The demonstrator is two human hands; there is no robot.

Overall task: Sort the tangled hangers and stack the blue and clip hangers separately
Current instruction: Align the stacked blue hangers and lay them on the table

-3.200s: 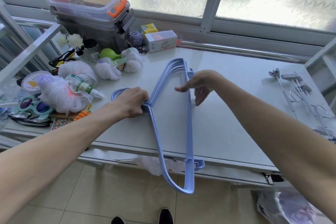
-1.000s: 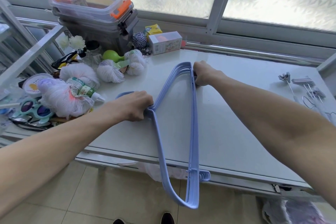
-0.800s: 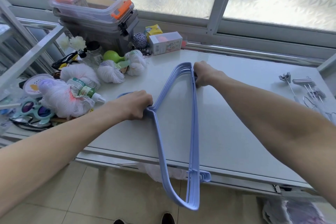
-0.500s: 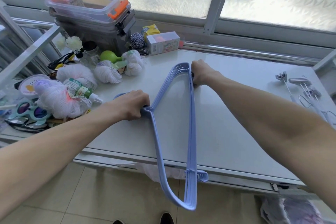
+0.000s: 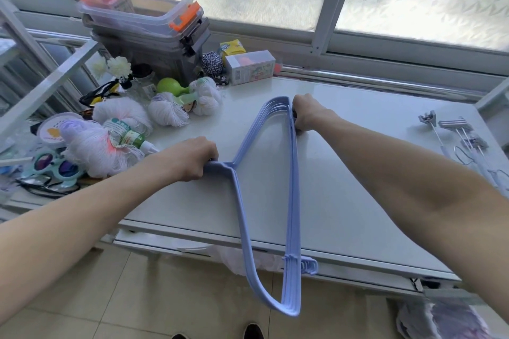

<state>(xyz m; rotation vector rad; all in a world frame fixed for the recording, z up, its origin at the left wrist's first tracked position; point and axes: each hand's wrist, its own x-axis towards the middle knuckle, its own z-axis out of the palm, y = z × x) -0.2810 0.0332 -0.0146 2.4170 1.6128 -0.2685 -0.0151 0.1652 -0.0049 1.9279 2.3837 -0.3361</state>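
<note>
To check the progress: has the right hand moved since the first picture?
Yes. The right hand went farther from the person, toward the white box, and now grips the far corner of the blue hangers.

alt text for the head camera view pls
A left hand and right hand grip a stack of light blue plastic hangers lying on a white table, its near end overhanging the edge. Metal clip hangers lie far right; white yarn balls sit left.
</note>
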